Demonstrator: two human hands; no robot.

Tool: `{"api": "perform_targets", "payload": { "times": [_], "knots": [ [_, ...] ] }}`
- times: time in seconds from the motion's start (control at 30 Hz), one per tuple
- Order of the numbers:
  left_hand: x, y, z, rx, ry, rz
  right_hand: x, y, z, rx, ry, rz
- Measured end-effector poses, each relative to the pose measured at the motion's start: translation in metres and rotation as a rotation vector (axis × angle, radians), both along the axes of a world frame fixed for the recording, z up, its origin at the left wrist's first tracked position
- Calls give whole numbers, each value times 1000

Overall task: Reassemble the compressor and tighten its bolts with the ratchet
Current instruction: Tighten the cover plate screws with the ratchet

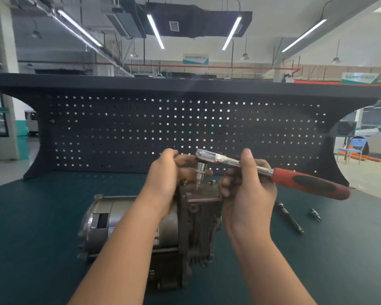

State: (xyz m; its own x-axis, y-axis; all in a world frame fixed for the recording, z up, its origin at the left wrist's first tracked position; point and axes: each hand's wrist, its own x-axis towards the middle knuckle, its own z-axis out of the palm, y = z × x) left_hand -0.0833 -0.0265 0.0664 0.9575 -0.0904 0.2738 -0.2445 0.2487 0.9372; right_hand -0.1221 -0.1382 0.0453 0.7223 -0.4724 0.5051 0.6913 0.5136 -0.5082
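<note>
Ratchet (262, 172) handle slanting down-right, bit vertical on compressor (202, 194) top.

A workbench (31, 227) with a dark green top fills the near part of the scene, and a dark pegboard panel (141, 128) with rows of small square holes rises along its far edge. The compressor (123, 225) lies directly on the green top near the middle, its silver motor drum to the left and its darker finned body to the right. To the right of it, well apart, a slim metal extension bar (289, 217) lies on the top, running near to far. Just right of that lies a small metal socket piece (315, 214).
</note>
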Motion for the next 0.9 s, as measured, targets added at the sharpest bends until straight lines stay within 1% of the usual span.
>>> {"api": "perform_targets", "payload": {
  "times": [0.07, 0.17, 0.23, 0.33, 0.47, 0.57, 0.7, 0.77, 0.9],
  "knots": [
    [-5, 11, 4, -42, 48, -155, -1, 1, 1, 26, 0, 25],
    [-8, 19, 5, -14, 66, -260, -4, 2, 2, 1, -7, 28],
    [-9, 19, 4, -16, 51, -266, -6, 5, 2, -68, -3, -16],
    [-10, 16, 1, -5, -26, -262, -10, 8, 0, -167, 2, -105],
    [-8, 15, -4, -1, -78, -185, -16, 12, 0, -273, 5, -207],
    [-8, 16, -5, 26, -93, -160, -21, 17, -1, -261, -27, -234],
    [-9, 16, -4, 10, -114, -207, -25, 20, 1, -213, -86, -221],
    [-9, 16, -5, 26, -124, -213, -24, 19, 1, -203, -79, -224],
    [-9, 15, -6, 76, -138, -161, -21, 17, 0, -190, -54, -213]
  ]
}}
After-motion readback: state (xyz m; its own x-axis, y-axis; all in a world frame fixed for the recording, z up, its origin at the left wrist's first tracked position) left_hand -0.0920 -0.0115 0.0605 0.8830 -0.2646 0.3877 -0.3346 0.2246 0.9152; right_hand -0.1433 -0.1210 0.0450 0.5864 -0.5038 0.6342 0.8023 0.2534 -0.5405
